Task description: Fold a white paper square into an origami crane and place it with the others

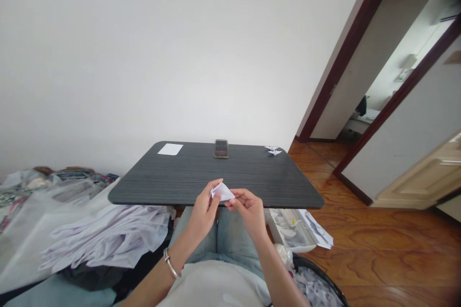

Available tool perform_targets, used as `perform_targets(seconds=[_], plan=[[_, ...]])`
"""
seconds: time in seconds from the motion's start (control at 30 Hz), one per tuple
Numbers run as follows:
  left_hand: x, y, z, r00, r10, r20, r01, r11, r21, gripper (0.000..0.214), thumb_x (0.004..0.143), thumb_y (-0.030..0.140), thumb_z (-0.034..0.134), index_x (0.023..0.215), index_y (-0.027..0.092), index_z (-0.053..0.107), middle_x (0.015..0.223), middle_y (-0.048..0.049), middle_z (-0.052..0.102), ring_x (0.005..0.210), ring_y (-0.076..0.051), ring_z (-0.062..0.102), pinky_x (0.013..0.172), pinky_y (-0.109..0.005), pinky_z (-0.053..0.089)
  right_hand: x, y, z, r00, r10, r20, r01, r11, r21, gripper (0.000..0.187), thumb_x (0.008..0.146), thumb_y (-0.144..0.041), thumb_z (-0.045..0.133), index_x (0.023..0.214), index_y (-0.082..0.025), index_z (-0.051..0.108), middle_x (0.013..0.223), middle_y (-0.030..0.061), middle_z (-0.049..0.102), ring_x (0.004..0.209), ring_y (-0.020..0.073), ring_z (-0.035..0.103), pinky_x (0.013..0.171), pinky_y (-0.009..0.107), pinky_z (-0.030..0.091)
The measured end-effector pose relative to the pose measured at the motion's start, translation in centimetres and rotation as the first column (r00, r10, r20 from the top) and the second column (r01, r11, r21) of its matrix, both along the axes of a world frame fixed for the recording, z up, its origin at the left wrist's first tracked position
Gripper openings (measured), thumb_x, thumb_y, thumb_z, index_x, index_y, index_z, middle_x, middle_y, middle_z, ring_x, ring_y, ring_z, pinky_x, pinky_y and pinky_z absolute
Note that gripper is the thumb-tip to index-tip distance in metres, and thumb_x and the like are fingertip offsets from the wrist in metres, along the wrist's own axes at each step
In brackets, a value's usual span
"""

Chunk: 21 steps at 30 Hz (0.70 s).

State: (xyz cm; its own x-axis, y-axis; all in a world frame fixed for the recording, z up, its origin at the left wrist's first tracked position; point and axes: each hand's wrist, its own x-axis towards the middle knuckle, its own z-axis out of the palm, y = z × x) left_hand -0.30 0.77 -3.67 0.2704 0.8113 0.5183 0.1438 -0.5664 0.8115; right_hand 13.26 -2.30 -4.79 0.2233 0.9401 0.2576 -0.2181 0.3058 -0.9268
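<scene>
A small piece of folded white paper [222,192] is held up just above the near edge of the dark table [173,177]. My left hand [206,208] pinches its left side between thumb and fingers. At its right corner, my right hand [248,208] grips the paper with thumb and fingertips. The paper has a roughly triangular shape with its point upward. Fingers cover parts of its lower and side edges.
White sheets [170,149] lie at the table's far left. A phone-like device [221,148] stands at the back middle, and folded paper figures [274,152] sit at the far right. White cloth [108,235] is piled left; an open box [293,230] is below right.
</scene>
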Motion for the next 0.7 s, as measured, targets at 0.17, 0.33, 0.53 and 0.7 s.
perform_targets(seconds=[0.17,0.33,0.53,0.7], plan=[[0.0,0.1,0.3,0.995,0.041,-0.086,-0.038,0.999,0.032,0.034,0.089,0.023,0.042,0.12,0.016,0.051,0.116,-0.0114,0.061,0.106,-0.021,0.057,0.093,-0.036,0.043,0.4,0.1,0.0,1.0,-0.005,-0.002,0.005,1.0,-0.03,0.018,0.067,-0.032,0.073,0.075,-0.017,0.068,0.062,0.0015,0.069,0.055,0.0156,0.066,0.052,0.026,0.054],[0.2,-0.1,-0.1,0.986,0.047,-0.16,-0.029,0.993,0.111,0.037,0.09,0.018,0.036,0.126,0.016,0.045,0.126,-0.0124,0.054,0.115,-0.021,0.05,0.099,-0.04,0.038,0.3,-0.1,0.4,0.999,-0.035,-0.008,0.035,0.998,-0.046,0.019,0.065,-0.034,0.074,0.07,-0.017,0.068,0.057,0.0014,0.068,0.052,0.0146,0.064,0.051,0.024,0.054],[0.3,-0.2,-0.7,0.975,0.061,-0.213,-0.007,0.97,0.245,0.043,0.088,0.013,0.034,0.131,0.018,0.04,0.128,-0.0122,0.052,0.118,-0.021,0.047,0.101,-0.042,0.036,0.4,-0.2,0.5,1.0,0.002,0.001,-0.002,0.996,-0.086,0.025,0.067,-0.04,0.072,0.064,-0.016,0.066,0.056,0.0026,0.068,0.047,0.0138,0.063,0.049,0.025,0.054],[0.2,-0.2,-0.8,0.968,0.081,-0.237,-0.012,0.961,0.276,0.045,0.088,0.012,0.034,0.132,0.019,0.039,0.127,-0.0122,0.052,0.116,-0.021,0.048,0.099,-0.041,0.038,0.5,-0.3,0.5,0.999,0.037,-0.007,-0.038,0.992,-0.117,0.026,0.069,-0.041,0.071,0.063,-0.016,0.067,0.059,0.0034,0.07,0.047,0.0125,0.063,0.048,0.022,0.053]])
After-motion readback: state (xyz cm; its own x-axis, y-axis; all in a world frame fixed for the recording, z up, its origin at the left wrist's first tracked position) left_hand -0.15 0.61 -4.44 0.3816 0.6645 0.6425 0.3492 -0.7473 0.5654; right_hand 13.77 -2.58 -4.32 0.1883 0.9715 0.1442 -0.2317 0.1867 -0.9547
